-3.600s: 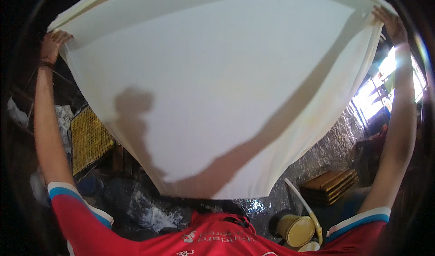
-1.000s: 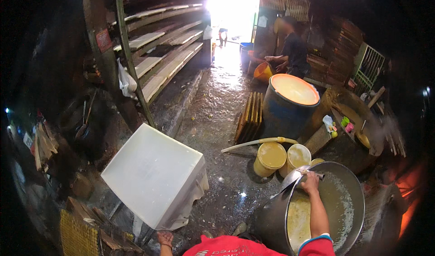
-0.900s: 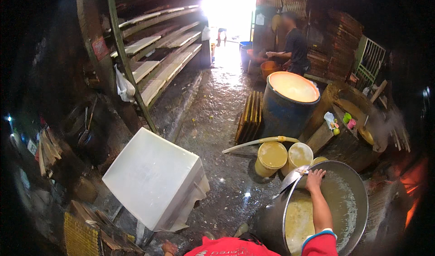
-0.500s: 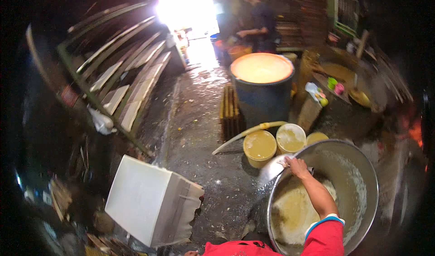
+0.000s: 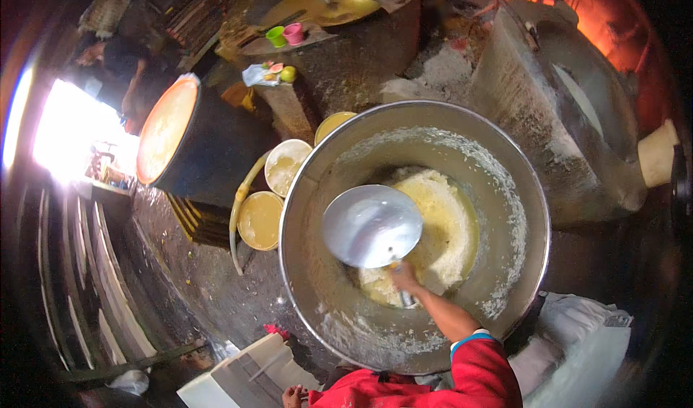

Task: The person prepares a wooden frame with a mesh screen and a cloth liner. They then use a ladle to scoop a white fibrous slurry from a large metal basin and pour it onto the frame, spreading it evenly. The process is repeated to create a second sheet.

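My right hand (image 5: 408, 280) is closed around the short handle of a wide, shallow metal ladle (image 5: 372, 224). The ladle's round, shiny bowl hangs over the inside of a large metal pot (image 5: 530, 184). At the pot's bottom lies a pale yellow and white curdled mass (image 5: 444, 227) in yellowish liquid, partly hidden by the ladle and my arm. White residue coats the pot's inner wall. Low in the view, my left hand (image 5: 294, 396) is beside a white box (image 5: 249, 375); its fingers look curled, and nothing shows in them.
Left of the pot stand buckets of yellowish liquid (image 5: 260, 220), a pale hose (image 5: 244, 191) and a blue drum (image 5: 231, 145) with an orange rim. Beyond are cups (image 5: 293, 33) near a wide pan (image 5: 354, 11). A stone-like stove (image 5: 534, 105) glows at right. A person (image 5: 130, 65) stands far left.
The ladle has moved from the pot's left rim to over its inside, held by my right hand. My view has turned right, and the pot now sits centrally.
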Tool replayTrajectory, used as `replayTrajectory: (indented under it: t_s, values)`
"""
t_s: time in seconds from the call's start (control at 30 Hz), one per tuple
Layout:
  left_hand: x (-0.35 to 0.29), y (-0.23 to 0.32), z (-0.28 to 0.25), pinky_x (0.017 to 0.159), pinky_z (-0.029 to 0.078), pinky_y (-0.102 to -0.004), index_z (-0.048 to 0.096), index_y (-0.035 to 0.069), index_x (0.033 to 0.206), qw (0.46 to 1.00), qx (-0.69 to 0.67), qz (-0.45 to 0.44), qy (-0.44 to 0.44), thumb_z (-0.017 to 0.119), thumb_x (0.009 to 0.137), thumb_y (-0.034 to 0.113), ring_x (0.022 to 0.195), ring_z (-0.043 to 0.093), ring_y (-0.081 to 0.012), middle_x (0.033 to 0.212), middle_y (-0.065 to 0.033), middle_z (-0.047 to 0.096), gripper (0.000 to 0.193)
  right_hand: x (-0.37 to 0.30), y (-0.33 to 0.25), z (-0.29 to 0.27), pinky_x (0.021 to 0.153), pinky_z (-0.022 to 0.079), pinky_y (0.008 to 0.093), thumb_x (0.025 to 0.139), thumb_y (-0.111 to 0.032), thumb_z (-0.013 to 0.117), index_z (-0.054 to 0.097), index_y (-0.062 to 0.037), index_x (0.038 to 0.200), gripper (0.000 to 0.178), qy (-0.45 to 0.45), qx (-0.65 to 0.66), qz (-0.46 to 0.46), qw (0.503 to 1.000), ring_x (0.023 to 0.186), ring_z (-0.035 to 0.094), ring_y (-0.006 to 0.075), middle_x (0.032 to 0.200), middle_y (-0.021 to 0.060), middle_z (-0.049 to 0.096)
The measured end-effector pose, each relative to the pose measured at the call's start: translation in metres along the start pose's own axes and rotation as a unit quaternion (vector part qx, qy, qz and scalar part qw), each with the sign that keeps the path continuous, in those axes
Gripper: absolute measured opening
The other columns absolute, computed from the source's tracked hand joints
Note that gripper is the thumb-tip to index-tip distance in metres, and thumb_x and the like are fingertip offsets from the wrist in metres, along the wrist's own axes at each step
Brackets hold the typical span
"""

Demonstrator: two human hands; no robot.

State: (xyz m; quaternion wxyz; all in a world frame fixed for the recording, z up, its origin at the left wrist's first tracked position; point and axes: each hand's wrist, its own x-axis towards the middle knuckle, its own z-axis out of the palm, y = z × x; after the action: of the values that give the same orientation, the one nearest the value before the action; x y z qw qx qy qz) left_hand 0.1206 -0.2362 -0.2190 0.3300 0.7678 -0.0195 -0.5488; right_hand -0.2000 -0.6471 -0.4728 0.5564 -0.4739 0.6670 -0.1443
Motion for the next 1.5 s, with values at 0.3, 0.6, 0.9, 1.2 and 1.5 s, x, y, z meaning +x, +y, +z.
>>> replayTrajectory:
  t_s: [0.3, 0.6, 0.9, 1.2, 1.5]
  values:
    - [0.060, 0.085, 0.041, 0.069, 0.054, -0.0338, 0.056, 0.001, 0.109, 0.988, 0.132, -0.069, 0.049, 0.058, 0.090, 0.028, 0.084, 0.065, -0.0233, 0.097, -0.0143, 0.065, 0.033, 0.196, 0.008, -0.166, 0.071, 0.052, 0.0467, 0.088, -0.007, 0.039, 0.046, -0.0025, 0.114, 0.027, 0.042, -0.434, -0.045, 0.899, 0.084, 0.064, 0.0388, 0.094, 0.0232, 0.063]
    - [0.084, 0.097, 0.040, 0.068, 0.056, -0.0413, 0.055, -0.004, 0.108, 0.970, 0.178, -0.130, 0.107, 0.058, 0.089, 0.012, 0.078, 0.065, -0.0269, 0.090, -0.0139, 0.063, 0.025, 0.229, 0.269, -0.118, 0.080, 0.051, 0.0453, 0.074, -0.015, 0.060, 0.060, -0.0023, 0.108, 0.036, -0.165, -0.436, 0.011, 0.885, 0.090, 0.063, 0.0359, 0.095, 0.0200, 0.065]
    - [0.079, 0.137, 0.118, 0.068, 0.054, -0.0343, 0.055, -0.003, 0.113, 0.948, 0.239, -0.152, 0.144, 0.054, 0.091, 0.008, 0.084, 0.064, -0.0209, 0.101, -0.0098, 0.064, 0.024, 0.151, 0.418, -0.059, 0.075, 0.049, 0.0418, 0.061, -0.033, 0.078, 0.065, -0.0046, 0.092, 0.044, -0.386, -0.333, 0.099, 0.854, 0.084, 0.060, 0.0251, 0.086, 0.0127, 0.063]
    - [0.074, 0.048, 0.040, 0.058, 0.052, -0.0299, 0.057, 0.002, 0.097, 0.988, 0.061, -0.079, 0.117, 0.060, 0.088, 0.018, 0.072, 0.066, -0.0218, 0.082, -0.0120, 0.066, 0.019, 0.027, 0.273, -0.119, 0.048, 0.047, 0.0350, 0.070, -0.017, 0.070, 0.059, -0.0033, 0.069, 0.018, -0.367, -0.210, 0.110, 0.900, 0.052, 0.055, 0.0155, 0.061, 0.0061, 0.058]
    - [0.064, -0.094, 0.012, 0.057, 0.050, -0.0302, 0.059, 0.003, 0.093, 0.986, -0.099, 0.022, 0.130, 0.065, 0.084, 0.022, 0.067, 0.061, -0.0156, 0.079, -0.0064, 0.064, 0.022, -0.120, -0.133, -0.177, 0.039, 0.043, 0.0292, 0.078, -0.003, 0.061, 0.059, 0.0019, 0.080, 0.006, -0.318, -0.271, 0.107, 0.902, 0.046, 0.052, 0.0139, 0.061, 0.0070, 0.056]
